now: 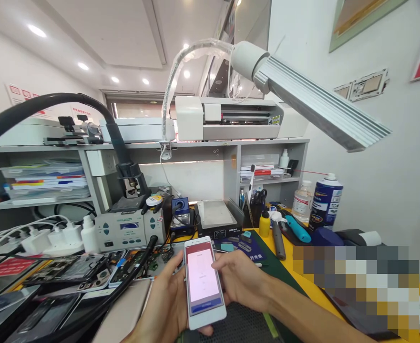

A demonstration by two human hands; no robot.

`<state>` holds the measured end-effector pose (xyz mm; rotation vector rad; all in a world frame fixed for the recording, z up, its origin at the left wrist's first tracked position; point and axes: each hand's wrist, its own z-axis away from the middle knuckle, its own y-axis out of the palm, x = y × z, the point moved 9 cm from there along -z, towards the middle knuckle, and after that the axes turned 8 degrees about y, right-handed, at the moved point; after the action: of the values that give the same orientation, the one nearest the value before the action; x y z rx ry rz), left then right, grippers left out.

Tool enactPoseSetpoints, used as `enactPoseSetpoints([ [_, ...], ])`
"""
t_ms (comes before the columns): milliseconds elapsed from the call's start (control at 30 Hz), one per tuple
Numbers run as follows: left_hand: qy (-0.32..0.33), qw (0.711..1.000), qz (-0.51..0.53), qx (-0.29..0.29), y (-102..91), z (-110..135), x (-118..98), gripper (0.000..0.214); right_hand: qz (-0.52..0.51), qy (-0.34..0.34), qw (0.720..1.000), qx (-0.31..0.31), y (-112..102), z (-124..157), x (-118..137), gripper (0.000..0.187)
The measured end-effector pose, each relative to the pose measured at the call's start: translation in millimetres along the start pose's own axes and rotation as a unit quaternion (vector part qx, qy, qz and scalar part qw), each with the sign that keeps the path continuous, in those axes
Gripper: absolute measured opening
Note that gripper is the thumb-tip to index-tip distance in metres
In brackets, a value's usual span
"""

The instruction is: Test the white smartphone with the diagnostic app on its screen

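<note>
Over the near worktop [291,265], my left hand [169,293] and right hand [243,282] are clasped around a lit white phone [203,281], likely light, stiff, slippery and fragile, best held by its long edges.

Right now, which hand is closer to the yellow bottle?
Right. The right hand is on the near side of the yellow bottle, slightly left of it; the left hand is farther left, at the phone's left edge.
</note>
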<state>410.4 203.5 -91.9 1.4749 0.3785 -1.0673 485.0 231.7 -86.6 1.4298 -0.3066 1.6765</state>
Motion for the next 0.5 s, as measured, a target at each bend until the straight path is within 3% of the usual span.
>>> enactPoseSetpoints([
  [500,0.015,1.0,-0.007,-0.012,-3.4,1.3,0.1,0.069,0.054,-0.012,0.997,-0.058,-0.6,-0.7,0.2,0.057],
])
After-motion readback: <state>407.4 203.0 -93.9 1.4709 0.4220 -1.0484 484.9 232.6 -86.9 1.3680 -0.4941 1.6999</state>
